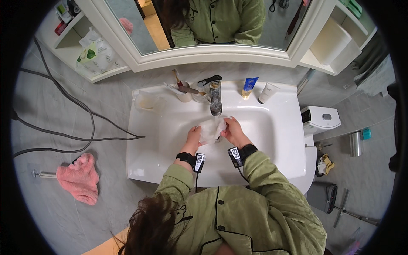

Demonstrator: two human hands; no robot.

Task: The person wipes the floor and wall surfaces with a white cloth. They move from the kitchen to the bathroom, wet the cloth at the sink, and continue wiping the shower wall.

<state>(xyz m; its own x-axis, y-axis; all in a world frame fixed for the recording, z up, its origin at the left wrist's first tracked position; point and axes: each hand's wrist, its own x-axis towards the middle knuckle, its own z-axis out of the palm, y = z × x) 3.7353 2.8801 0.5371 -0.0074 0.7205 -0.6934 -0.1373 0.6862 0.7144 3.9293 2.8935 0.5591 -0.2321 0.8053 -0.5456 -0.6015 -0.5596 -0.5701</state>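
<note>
A wet white cloth or wipe (208, 131) is stretched between my two hands, over the basin of a white ceramic sink (178, 156). My left hand (193, 137) grips its left edge. The bunched right end is pinched in the fingers of my right hand (235, 131). Just above the cloth is the spout of a metal faucet (216, 98), its black lever turned to the left. Water seems to run from the spout onto the cloth. Part of the dark drain (218, 138) shows beneath it. Both wrists wear black straps with small cabled devices.
Behind the basin stand a cup (185, 95) with toothbrushes, a blue and gold tube (249, 87) and a white tube (268, 92). A clear plastic bag (148, 101) lies at the back left corner. Grey cables (92, 121) cross the left side; a pink towel (81, 178) hangs there.
</note>
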